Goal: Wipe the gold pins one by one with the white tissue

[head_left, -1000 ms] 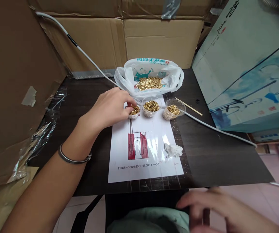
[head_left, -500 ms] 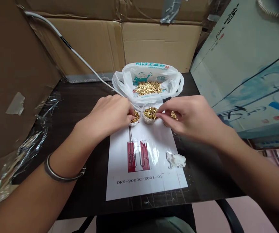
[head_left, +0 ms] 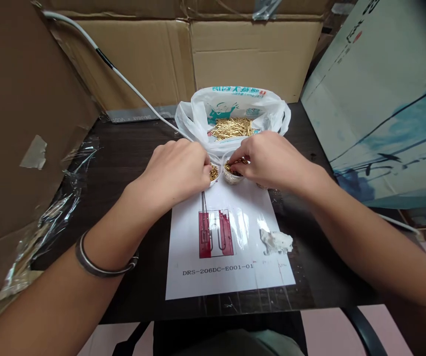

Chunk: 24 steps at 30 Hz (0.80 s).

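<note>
My left hand (head_left: 178, 170) is at the left clear plastic cup (head_left: 215, 174), its fingers bent down into small gold-coloured metal pieces. Those fingertips are hidden behind the hand, so what they pinch does not show. My right hand (head_left: 268, 158) reaches into the middle cup (head_left: 233, 180), thumb and fingertips close together among similar gold-coloured pieces. Whether a piece is between them is too small to make out. The right-hand cup (head_left: 261, 186) is almost wholly covered by my right hand.
Behind the cups stands an open white plastic bag (head_left: 194, 118) with a heap of gold-coloured pins (head_left: 233, 128). A printed sheet (head_left: 183, 237) is taped to the dark table (head_left: 124, 143), with crumpled white scrap (head_left: 276, 241) on it. A white cable (head_left: 135, 90) runs behind; cardboard (head_left: 257, 59) walls the back.
My right hand came up from below the table edge to the cups, then its fingers went into the middle cup. My left hand stays at the left cup, its fingers now more hidden.
</note>
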Available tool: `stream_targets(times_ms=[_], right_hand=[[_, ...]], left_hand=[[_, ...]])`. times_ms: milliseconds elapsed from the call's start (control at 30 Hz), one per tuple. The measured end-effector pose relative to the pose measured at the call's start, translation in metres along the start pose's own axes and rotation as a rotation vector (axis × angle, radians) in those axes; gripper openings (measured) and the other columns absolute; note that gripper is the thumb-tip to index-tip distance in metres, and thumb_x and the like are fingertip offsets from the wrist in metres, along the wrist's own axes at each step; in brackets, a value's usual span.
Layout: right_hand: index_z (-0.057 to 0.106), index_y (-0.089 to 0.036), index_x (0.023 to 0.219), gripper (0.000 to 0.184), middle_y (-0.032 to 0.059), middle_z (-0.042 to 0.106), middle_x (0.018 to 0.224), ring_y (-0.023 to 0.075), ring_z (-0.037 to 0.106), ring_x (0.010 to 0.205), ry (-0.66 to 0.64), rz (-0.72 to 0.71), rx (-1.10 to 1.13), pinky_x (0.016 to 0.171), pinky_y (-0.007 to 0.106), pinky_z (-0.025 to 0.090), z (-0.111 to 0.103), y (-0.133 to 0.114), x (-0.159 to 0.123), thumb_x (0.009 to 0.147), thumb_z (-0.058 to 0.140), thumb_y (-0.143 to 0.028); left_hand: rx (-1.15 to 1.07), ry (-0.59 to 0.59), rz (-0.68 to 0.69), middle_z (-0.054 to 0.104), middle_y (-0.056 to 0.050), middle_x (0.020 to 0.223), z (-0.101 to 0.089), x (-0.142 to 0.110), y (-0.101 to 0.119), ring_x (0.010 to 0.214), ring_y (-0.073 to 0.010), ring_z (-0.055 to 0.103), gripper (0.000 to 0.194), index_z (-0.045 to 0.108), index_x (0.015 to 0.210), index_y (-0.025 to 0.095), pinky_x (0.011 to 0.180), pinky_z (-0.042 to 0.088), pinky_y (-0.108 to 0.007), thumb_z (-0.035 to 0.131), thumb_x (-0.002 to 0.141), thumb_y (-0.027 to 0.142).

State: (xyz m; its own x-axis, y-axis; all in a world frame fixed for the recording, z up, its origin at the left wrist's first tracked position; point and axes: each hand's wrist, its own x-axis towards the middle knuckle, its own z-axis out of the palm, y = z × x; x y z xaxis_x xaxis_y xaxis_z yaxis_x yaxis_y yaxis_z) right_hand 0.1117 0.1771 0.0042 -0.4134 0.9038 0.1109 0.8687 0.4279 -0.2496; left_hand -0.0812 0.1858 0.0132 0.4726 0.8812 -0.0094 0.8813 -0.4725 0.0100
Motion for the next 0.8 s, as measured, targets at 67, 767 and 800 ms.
stream_targets(times_ms=[67, 767, 800], right_hand=[[0.079, -0.018, 0.081, 0.020, 0.0016, 0.061, 0.060, 0.0094, 0.044, 0.055, 0.011, -0.006, -0.008, 0.060, 0.027, 0.029, 0.002, 0.001, 0.001, 0.077, 0.060, -0.018], [0.076, -0.022, 0.081, 0.015, 0.0003, 0.057, 0.060, 0.0107, 0.041, 0.054, 0.007, -0.041, 0.067, 0.057, 0.031, 0.027, 0.007, 0.010, 0.006, 0.078, 0.062, -0.023], [0.075, -0.021, 0.079, 0.013, -0.0001, 0.055, 0.058, 0.0104, 0.040, 0.053, 0.016, -0.038, 0.065, 0.056, 0.030, 0.026, 0.007, 0.010, 0.006, 0.078, 0.062, -0.023]], left_hand=[[-0.003, 0.036, -0.040, 0.063, -0.009, 0.067, 0.003, 0.001, 0.002, 0.070, -0.0234, 0.059, 0.034, 0.076, 0.085, 0.018, 0.062, 0.040, -0.033, 0.053, 0.084, 0.042], [-0.140, 0.031, -0.172, 0.071, -0.009, 0.085, -0.002, 0.006, 0.011, 0.084, -0.0290, 0.064, 0.022, 0.078, 0.087, 0.026, 0.070, 0.048, -0.038, 0.061, 0.075, 0.034], [-0.148, 0.033, -0.169, 0.071, -0.009, 0.084, -0.002, 0.005, 0.011, 0.083, -0.0286, 0.064, 0.021, 0.078, 0.086, 0.025, 0.070, 0.048, -0.037, 0.061, 0.075, 0.032]])
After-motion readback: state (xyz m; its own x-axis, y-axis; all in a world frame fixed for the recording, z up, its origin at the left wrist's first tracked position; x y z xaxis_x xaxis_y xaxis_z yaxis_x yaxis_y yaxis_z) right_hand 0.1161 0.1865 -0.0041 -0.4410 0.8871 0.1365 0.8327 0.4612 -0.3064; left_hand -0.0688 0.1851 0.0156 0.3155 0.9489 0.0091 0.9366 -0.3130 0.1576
